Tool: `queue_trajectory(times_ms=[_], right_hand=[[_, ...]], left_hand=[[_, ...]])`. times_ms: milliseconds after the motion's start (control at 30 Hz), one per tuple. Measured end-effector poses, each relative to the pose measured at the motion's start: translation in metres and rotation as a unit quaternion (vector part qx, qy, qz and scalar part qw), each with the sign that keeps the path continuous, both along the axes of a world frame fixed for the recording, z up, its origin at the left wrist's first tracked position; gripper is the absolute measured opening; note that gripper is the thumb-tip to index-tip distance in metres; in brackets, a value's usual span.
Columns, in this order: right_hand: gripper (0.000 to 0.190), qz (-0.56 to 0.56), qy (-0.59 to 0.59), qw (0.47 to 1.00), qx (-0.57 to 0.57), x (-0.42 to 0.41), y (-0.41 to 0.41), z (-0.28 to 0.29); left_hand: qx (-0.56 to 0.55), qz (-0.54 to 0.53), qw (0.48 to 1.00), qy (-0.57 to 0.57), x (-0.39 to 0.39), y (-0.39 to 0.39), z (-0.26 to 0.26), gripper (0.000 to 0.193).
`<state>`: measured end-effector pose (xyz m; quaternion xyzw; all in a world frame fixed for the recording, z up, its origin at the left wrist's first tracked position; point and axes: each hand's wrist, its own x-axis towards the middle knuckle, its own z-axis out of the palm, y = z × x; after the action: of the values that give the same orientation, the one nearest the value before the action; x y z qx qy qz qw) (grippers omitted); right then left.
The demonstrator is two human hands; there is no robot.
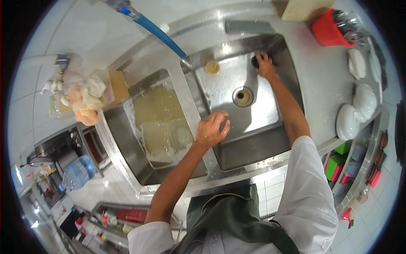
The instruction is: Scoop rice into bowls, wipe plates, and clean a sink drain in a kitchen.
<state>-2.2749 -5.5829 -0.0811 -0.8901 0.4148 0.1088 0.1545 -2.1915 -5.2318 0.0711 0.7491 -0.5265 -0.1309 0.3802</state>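
Note:
My right hand point(265, 66) reaches into the far right corner of the right sink basin point(219, 85), its fingers around a small dark object point(255, 61). Most of that object is hidden, so its kind is unclear. Over the near part of the steel divider, my left hand point(212, 128) hangs with curled fingers, thumb apart and nothing held. A round drain point(243, 96) sits in the right basin's floor. Towards its far left corner lies a small round yellowish item point(212, 67). Cloudy yellowish water point(158, 111) with foam at its edges stands in the left basin.
A blue hose point(160, 34) hangs down to the divider's far end. Cloths and sponges point(87, 98) are piled at the left rim. White bowls point(348, 122) and a red container of metal utensils point(330, 28) stand on the right counter. A grey strip point(249, 27) lies behind the basin.

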Motion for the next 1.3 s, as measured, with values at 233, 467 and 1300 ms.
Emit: queue_trajectory(times_ms=[233, 467, 1300], right_hand=[[0.053, 0.093, -0.010, 0.996, -0.009, -0.007, 0.029, -0.039], [0.071, 0.181, -0.082, 0.975, 0.101, -0.051, 0.126, -0.035], [0.061, 0.164, -0.486, 0.858, 0.011, 0.120, 0.112, 0.194]], left_hand=[[0.085, 0.009, 0.996, 0.016, 0.000, -0.009, 0.003, 0.025], [0.125, 0.011, 0.992, 0.017, 0.001, -0.007, 0.008, 0.023], [0.064, 0.019, 0.998, 0.004, 0.005, 0.005, 0.011, 0.012]])
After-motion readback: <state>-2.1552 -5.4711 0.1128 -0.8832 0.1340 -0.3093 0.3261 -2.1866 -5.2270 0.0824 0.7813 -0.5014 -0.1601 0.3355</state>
